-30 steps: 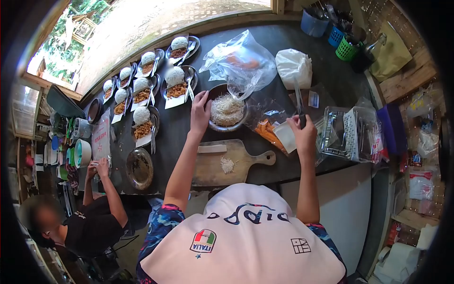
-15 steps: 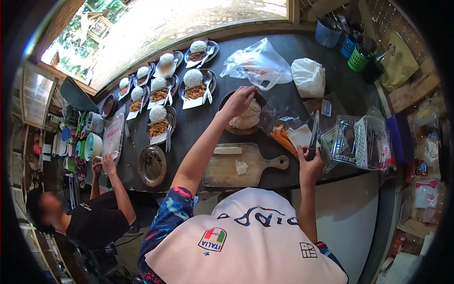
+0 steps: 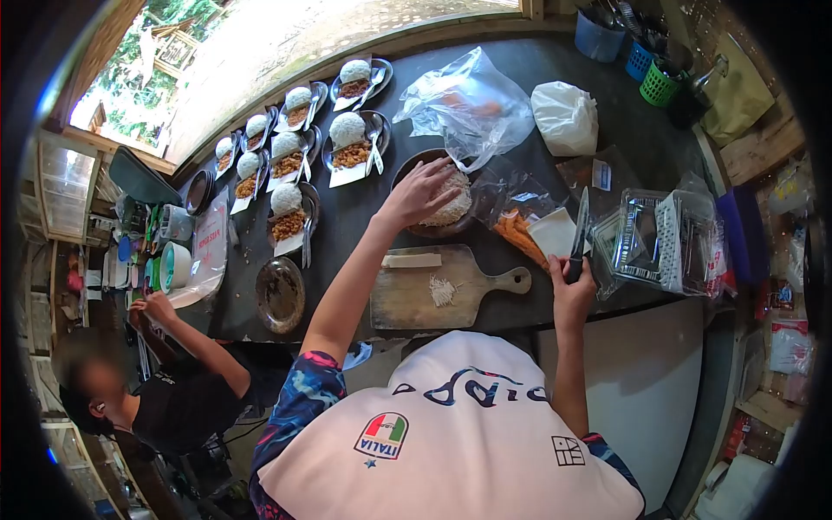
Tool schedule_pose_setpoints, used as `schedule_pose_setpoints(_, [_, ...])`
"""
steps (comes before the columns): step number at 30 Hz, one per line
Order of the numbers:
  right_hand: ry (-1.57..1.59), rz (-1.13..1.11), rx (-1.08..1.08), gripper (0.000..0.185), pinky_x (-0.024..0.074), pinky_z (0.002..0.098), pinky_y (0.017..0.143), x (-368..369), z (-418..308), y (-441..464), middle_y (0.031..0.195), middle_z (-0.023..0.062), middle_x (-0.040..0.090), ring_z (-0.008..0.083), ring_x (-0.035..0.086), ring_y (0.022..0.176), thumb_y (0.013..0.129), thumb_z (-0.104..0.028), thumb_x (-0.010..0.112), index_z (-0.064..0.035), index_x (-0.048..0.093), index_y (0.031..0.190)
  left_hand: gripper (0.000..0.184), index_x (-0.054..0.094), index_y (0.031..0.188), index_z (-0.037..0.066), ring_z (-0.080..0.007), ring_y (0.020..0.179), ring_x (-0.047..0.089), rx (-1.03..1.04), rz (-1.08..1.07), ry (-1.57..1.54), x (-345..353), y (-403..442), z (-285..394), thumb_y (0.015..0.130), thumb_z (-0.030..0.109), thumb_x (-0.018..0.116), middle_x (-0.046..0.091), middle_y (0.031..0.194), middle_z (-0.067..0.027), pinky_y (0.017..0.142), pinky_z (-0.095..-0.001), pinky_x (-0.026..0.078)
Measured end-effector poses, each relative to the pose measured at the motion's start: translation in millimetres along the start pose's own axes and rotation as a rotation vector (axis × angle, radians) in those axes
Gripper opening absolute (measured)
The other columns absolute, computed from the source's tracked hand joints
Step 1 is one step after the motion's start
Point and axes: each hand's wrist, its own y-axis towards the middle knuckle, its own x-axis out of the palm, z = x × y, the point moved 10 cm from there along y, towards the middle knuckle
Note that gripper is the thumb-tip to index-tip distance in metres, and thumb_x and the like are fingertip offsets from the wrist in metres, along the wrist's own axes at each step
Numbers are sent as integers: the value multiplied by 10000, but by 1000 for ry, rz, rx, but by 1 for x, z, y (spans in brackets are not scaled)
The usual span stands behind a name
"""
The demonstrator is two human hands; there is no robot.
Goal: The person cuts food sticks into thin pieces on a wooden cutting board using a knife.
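My left hand (image 3: pixel 418 192) reaches over the left part of a brown bowl (image 3: pixel 400 175) of white shreds (image 3: pixel 451 204), fingers stretched out and holding nothing. Whether the fingertips touch the shreds is hard to see. My right hand (image 3: pixel 572 290) is closed around the black handle of a knife (image 3: pixel 581 230), its blade pointing away from me. Between my arms lies a wooden cutting board (image 3: pixel 407 299) with a pale white stick (image 3: pixel 412 260) and a small heap of cut white shreds (image 3: pixel 443 291). Beyond the bowl sits a thin clear plastic bag (image 3: pixel 472 100).
Several plates of rice (image 3: pixel 348 130) with brown food and spoons stand at the left. An oval dish (image 3: pixel 280 295) lies nearer. Carrots (image 3: pixel 520 232) in plastic, a white bag (image 3: pixel 565 119) and clear containers (image 3: pixel 646 238) are to the right. A co-worker (image 3: pixel 186 390) stands at the left.
My left hand has moved from a pinch by the plastic bag to outstretched fingers over the bowl's left side. My right hand still holds the knife. The co-worker's hands moved left from the plastic packet.
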Motion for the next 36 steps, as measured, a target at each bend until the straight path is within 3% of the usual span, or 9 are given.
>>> schedule_pose_setpoints(2, [2,-19,11,274,481,356,622,3,1,0,693,44,588,163,540,607,948,-206,823,6,659,896,730,516,1533,12,-365,1466,468,-62,-86,-7,1,-4,1,1004,487,678,515,1572,-185,1241,-439,365])
schedule_pose_setpoints(6, [-8,-47,6,293,474,358,616,10,-10,4,686,40,578,163,536,602,945,-239,828,0,667,892,809,539,1519,31,-356,1451,487,66,45,30,-15,-7,26,908,504,777,529,1559,-166,1235,-445,384])
schedule_pose_setpoints(9, [-11,-84,22,299,480,329,630,15,-17,4,718,34,605,136,547,637,951,-216,824,9,640,882,781,549,1507,32,-358,1442,497,122,-40,56,1,-9,23,909,477,783,534,1550,-168,1231,-450,394])
schedule_pose_setpoints(10, [-17,-99,31,301,484,314,637,15,-19,6,736,31,619,123,552,654,955,-201,822,13,625,876,749,565,1497,55,-363,1437,504,43,-64,50,0,-9,19,909,462,787,540,1542,-171,1229,-453,398])
schedule_pose_setpoints(16, [56,-56,42,314,494,347,654,15,10,-1,702,48,597,165,576,642,954,-249,822,18,663,905,675,585,1490,103,-349,1476,463,165,98,125,-6,-21,28,933,442,762,513,1568,-157,1253,-464,366])
schedule_pose_setpoints(19, [84,-109,80,330,504,261,640,12,13,-6,805,33,675,82,620,693,988,-187,786,-56,529,827,667,587,1483,89,-343,1491,444,114,27,91,11,-17,22,939,436,757,496,1583,-158,1263,-467,353])
schedule_pose_setpoints(25, [98,-45,126,350,527,303,676,-8,17,-14,802,42,676,126,662,705,988,-212,787,-33,536,821,688,551,1523,107,-350,1440,502,0,113,-3,-8,-20,17,944,414,762,524,1562,-145,1232,-451,396])
schedule_pose_setpoints(31, [130,-14,123,363,484,268,606,-12,17,-18,823,23,668,92,614,680,998,-199,776,-62,489,823,714,554,1529,103,-329,1339,588,-21,248,-69,-30,-52,-5,918,368,810,611,1476,-130,1140,-425,484])
schedule_pose_setpoints(36, [119,-152,229,373,469,269,606,12,2,-25,769,0,621,81,567,651,980,-217,802,-57,500,828,663,591,1491,85,-345,1311,601,-79,272,-84,-30,-66,-13,920,342,809,637,1427,-156,1114,-433,495])
